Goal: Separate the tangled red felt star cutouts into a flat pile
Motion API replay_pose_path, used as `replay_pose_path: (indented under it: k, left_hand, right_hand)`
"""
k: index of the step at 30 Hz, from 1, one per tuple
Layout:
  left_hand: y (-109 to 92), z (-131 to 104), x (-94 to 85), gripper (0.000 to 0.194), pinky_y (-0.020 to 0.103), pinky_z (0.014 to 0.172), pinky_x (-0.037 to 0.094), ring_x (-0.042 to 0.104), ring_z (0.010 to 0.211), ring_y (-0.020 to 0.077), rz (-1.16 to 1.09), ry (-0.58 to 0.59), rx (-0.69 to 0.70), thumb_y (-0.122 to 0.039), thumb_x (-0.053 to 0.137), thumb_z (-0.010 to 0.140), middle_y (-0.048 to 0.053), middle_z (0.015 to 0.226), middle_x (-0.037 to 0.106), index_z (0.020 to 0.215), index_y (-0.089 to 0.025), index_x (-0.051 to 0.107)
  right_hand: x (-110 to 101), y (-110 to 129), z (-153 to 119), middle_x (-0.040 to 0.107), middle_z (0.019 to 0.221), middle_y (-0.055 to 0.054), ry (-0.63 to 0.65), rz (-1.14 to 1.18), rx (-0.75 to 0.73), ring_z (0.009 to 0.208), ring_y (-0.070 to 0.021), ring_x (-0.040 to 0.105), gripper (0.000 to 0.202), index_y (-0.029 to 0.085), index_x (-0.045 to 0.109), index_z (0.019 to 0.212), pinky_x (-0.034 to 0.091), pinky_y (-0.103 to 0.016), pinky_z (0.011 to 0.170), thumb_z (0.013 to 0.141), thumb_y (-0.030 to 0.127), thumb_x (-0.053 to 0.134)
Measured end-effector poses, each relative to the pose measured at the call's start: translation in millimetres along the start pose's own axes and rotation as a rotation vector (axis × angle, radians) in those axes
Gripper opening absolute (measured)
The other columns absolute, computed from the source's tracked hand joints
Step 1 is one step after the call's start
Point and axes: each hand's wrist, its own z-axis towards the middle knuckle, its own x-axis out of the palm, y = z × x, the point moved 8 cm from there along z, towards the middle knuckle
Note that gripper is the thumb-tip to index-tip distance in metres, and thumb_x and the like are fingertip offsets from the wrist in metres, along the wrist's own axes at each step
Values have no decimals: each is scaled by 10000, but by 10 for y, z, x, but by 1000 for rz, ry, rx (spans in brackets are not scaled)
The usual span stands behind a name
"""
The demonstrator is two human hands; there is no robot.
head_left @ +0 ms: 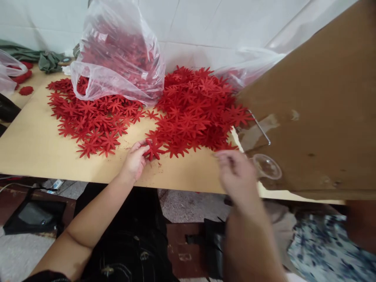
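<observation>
My left hand [136, 159] is closed on a red fabric flower cutout [154, 149], thumb and fingers pinching its edge just above the table. My right hand [235, 168] is farther right, smeared by motion, with thumb and forefinger pressed together. Whatever those fingers hold, if anything, is too small to make out. A large pile of red flower cutouts [195, 107] lies between and beyond my hands. Another pile of red cutouts [91, 117] spreads to the left. Close beside my right hand sits a small clear round dish [266, 166].
A clear plastic bag [120, 58] full of red cutouts rests on the left pile. On the right, a big cardboard sheet [311, 113] stands with a thin metal rod [261, 127] by it. The tan table's front edge [182, 184] runs before my lap. A white tiled wall [199, 23] closes the back.
</observation>
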Motion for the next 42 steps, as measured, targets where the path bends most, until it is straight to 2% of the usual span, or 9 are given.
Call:
replay_pose_path:
  k: [3,6,10,16,20,24,32,36,42]
  left_hand:
    - [31,-5,26,147,238,678,423,548,649,72,3,12,8,-87,501,722,0,780,600,851,-147,540]
    - [5,-26,23,167,229,706,406,535,685,74,54,25,63,-83,517,701,-8,777,588,845,-155,559]
    - [-25,-27,-42,177,233,730,400,517,726,84,185,13,122,-93,541,684,-9,810,571,841,-166,575]
    - [-1,47,-71,212,273,832,396,524,819,104,195,102,155,-151,579,691,4,863,573,901,-172,587]
    - [-17,41,-25,203,303,868,396,540,867,123,165,165,172,-207,618,685,15,890,586,883,-168,591]
    - [-22,23,-9,274,319,898,396,540,948,149,166,153,182,-191,657,650,32,978,600,913,-177,583]
    - [23,58,-44,197,286,819,413,535,810,118,269,136,211,-185,651,652,10,846,599,834,-167,577]
    - [-15,46,-35,223,291,848,400,536,838,121,230,126,225,-193,653,656,10,861,599,862,-169,571]
    - [-62,83,-125,120,245,794,409,525,751,80,173,37,238,-210,612,684,-23,767,566,781,-164,557]
  right_hand:
    - [583,255,-90,586,971,-98,187,326,45,847,-185,573,266,193,556,953,478,-371,725,786,398,523]
    - [1083,496,-155,605,930,-69,321,626,114,810,-167,581,344,192,537,970,480,-347,711,714,411,605]
    - [1382,537,-165,611,732,-7,371,723,196,665,-128,563,215,182,557,800,459,-300,656,691,353,629]
    - [1338,342,-135,523,608,34,221,680,261,543,-97,464,214,187,518,710,393,-259,554,698,384,600]
    - [1297,371,-105,515,613,27,169,606,229,559,-105,458,245,192,495,699,383,-266,564,716,425,570]
    - [1292,404,-77,506,610,25,129,586,234,562,-108,454,270,196,474,693,378,-268,565,721,452,555]
    - [1327,384,-93,464,560,45,88,657,314,526,-84,414,318,182,460,630,362,-246,546,755,468,520]
    - [1346,417,-109,501,607,39,153,682,298,568,-92,457,267,185,479,668,392,-247,577,740,430,560]
    - [1421,567,-180,630,869,-8,429,820,159,801,-128,577,220,208,569,889,450,-296,782,713,326,625]
